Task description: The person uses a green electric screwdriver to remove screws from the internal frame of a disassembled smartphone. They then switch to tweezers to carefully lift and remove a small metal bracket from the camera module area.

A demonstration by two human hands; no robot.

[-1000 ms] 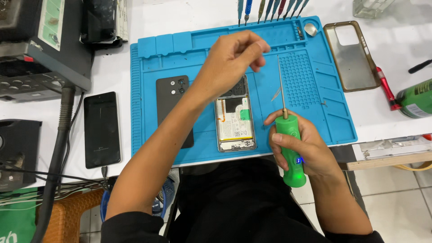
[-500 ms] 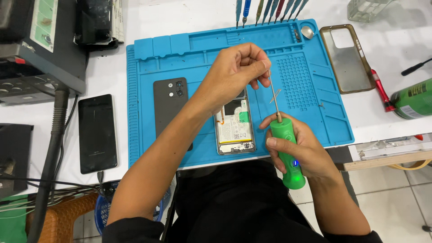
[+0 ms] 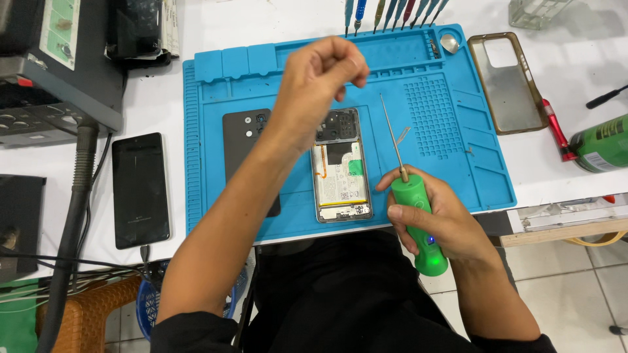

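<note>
An opened phone (image 3: pixel 341 167) lies face down on the blue silicone mat (image 3: pixel 445 137), its battery and circuit board exposed. Its dark back cover (image 3: pixel 241 147) lies to the left, partly hidden by my forearm. My right hand (image 3: pixel 439 219) grips a green electric screwdriver (image 3: pixel 418 219) whose thin bit points up and away, just right of the phone. My left hand (image 3: pixel 320 75) hovers above the phone's top end with fingertips pinched together; whether something tiny sits between them is too small to tell.
A black phone (image 3: pixel 140 188) lies left of the mat, grey bench equipment (image 3: pixel 59 65) behind it. A clear phone case (image 3: pixel 507 82), a red tool (image 3: pixel 556 134) and a green can (image 3: pixel 602 144) sit at the right. Several screwdrivers (image 3: pixel 389 12) stand along the mat's far edge.
My left hand has lifted off the screwdriver bit and moved up and left above the phone. The screwdriver in my right hand stays about where it was.
</note>
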